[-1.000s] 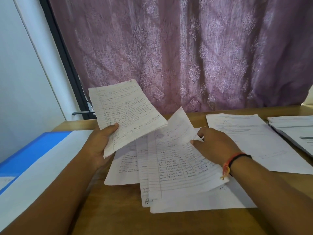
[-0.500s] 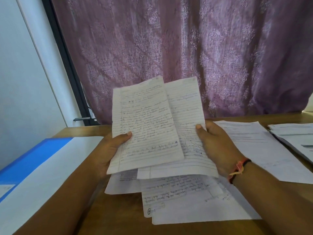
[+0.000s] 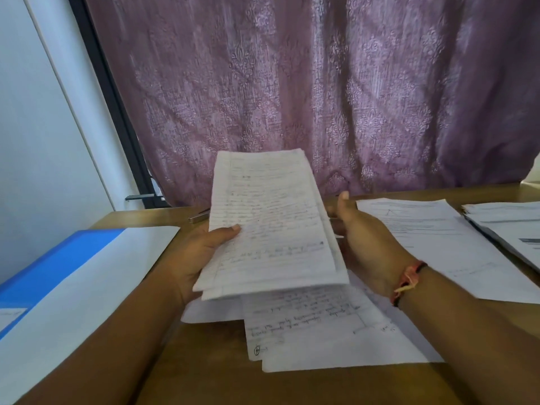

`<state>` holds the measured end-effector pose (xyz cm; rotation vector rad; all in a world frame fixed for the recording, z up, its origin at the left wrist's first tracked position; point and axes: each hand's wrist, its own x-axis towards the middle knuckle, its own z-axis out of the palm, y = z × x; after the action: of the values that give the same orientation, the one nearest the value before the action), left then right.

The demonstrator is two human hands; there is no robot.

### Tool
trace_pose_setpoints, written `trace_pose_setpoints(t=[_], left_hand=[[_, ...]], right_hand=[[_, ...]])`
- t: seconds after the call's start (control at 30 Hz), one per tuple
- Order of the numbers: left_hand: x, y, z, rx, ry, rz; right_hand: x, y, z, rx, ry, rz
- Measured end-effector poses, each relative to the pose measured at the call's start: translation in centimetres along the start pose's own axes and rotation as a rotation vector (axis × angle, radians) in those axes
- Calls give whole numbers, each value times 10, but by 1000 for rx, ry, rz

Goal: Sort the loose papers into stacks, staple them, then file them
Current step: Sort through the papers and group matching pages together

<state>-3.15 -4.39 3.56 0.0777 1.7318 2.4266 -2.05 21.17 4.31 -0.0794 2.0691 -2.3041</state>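
A thin stack of handwritten lined sheets (image 3: 271, 226) is held up above the table's middle. My left hand (image 3: 201, 252) grips its left edge, thumb on top. My right hand (image 3: 368, 244) stands flat against the stack's right edge, fingers straight and pointing away, with a red and black thread on the wrist. Under the stack several loose handwritten papers (image 3: 315, 328) lie spread on the wooden table (image 3: 204, 375). A silver stapler (image 3: 199, 216) peeks out behind the held stack, mostly hidden.
A blue and white file folder (image 3: 67, 276) lies at the left. A printed sheet (image 3: 432, 238) lies right of my hands, and a further pile of papers (image 3: 508, 226) sits at the far right edge. A purple curtain (image 3: 321, 92) hangs behind the table.
My right hand lifted a sheet off the table and brought it behind the sheet in my left hand. The two sheets are now squared into one stack, and the right hand has flattened against its edge.
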Motion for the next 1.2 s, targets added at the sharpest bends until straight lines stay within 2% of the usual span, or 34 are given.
trace_pose_setpoints(t=[0.03, 0.1, 0.17, 0.27, 0.37, 0.63, 0.77, 0.93, 1.1, 1.2], left_hand=[[0, 1, -2, -31, 20, 25], [3, 3, -8, -142, 74, 52], [6, 8, -16, -269, 141, 60], [5, 13, -22, -417, 174, 63], [4, 14, -26, -411, 150, 51], [1, 13, -25, -310, 106, 14], [1, 13, -26, -297, 83, 11], [4, 12, -28, -272, 85, 15], [5, 12, -28, -299, 96, 49], [7, 13, -29, -301, 121, 52]], right_hand=[[2, 2, -4, -188, 80, -54], [2, 5, -13, -711, 167, -163], [-1, 7, -14, -1130, 153, -121], [-6, 8, -5, -1348, 24, 11], [-7, 9, 1, -1322, 9, 11], [2, 16, -11, -1071, 45, -22], [14, 19, -19, -827, 117, -104], [17, 19, -21, -469, 161, -118], [11, 15, -15, -521, 240, -163], [-3, 3, -11, -819, 96, -73]])
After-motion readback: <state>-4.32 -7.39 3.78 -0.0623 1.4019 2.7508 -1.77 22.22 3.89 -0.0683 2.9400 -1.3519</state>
